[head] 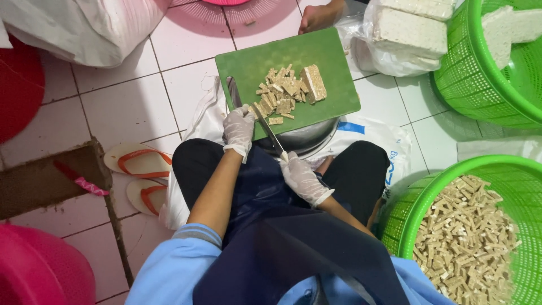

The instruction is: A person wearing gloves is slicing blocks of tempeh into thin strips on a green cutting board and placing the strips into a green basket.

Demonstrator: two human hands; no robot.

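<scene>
Two gloved hands at work: my right hand [302, 178] grips the knife [271, 134], my left hand [239, 129] rests curled at the green cutting board [259, 65], where the cut tempeh strips [279, 97] lie.

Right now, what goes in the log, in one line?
left hand: on board | right hand: holds knife | tempeh: partly cut | basket: strips

Both my hands wear thin see-through gloves. My left hand [239, 129] is out in front of me, with the fingers curled down. My right hand [302, 178] is closer to my body and closed in a grip. My arms are bare up to my blue sleeves.
</scene>
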